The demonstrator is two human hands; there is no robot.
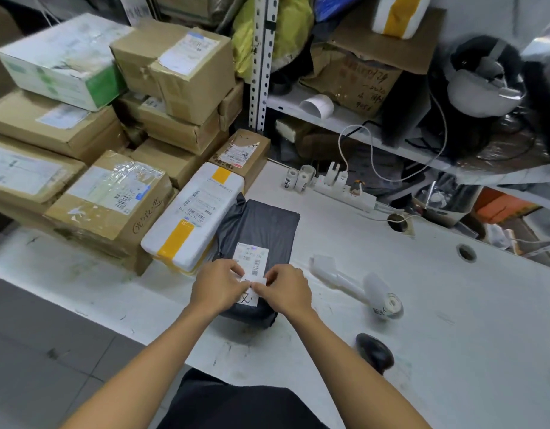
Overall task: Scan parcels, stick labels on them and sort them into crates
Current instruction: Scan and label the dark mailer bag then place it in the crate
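Black plastic is filling the middle of my view: the dark poly-bag parcel [257, 239] is lying flat on the white table [422, 305], and I am using it as my landmark. At its near end I am seeing both hands working the small white label [252, 287]: the left hand [216, 287] and the right hand [286, 289] are each pinching an edge of it with curled fingertips, pressing it down just below the printed shipping label [250, 258] the bag is already wearing. I am judging this sticking step as nearly finished, with sorting into a crate still to come; no crate is showing. Right of the parcel, the white handheld scanner [354, 284] is lying idle, and a dark rounded object [374, 351] is sitting nearer me. Left of the parcel, touching it, a white foam box [194, 218] with yellow tape is waiting, and beyond it stacked cardboard cartons [112, 196] are looking untouched.
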